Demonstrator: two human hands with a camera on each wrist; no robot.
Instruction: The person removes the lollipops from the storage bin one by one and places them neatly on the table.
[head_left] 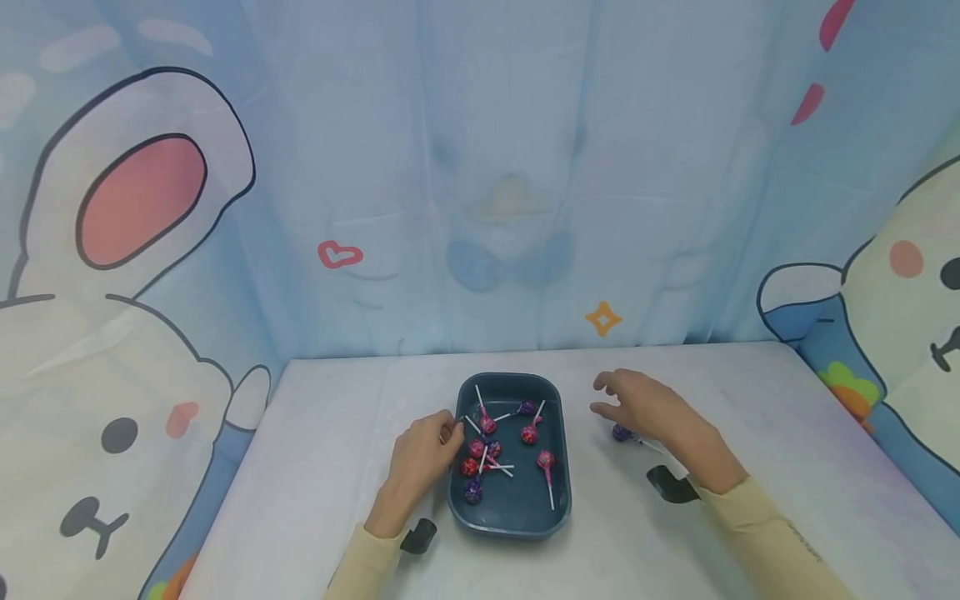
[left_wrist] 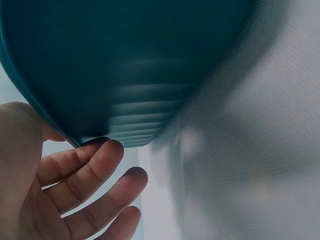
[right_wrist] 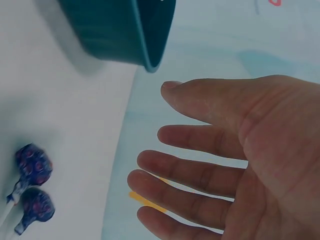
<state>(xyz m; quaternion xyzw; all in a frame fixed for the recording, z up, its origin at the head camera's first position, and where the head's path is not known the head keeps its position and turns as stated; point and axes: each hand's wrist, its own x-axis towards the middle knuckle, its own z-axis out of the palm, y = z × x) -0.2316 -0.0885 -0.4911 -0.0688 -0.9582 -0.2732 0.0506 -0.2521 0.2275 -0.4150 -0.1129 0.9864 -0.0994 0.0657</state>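
A dark teal tray (head_left: 512,533) stands on the white-covered table with several wrapped lollipops (head_left: 545,460) in it, pink, red and purple, their white sticks pointing different ways. At its left side, my left hand (head_left: 422,457) pinches the rim, thumb over the edge and fingertips (left_wrist: 114,150) against the outer wall. To the right of the tray, my right hand (head_left: 643,403) hovers with fingers spread and holds nothing. Two purple-wrapped lollipops (right_wrist: 34,164) lie on the table near it; in the head view the hand partly covers them.
A pale blue curtain (head_left: 360,167) with cartoon figures hangs behind the table and along both sides. The white tabletop (head_left: 337,417) extends to the left and right of the tray. Each wrist carries a small black camera (head_left: 418,536).
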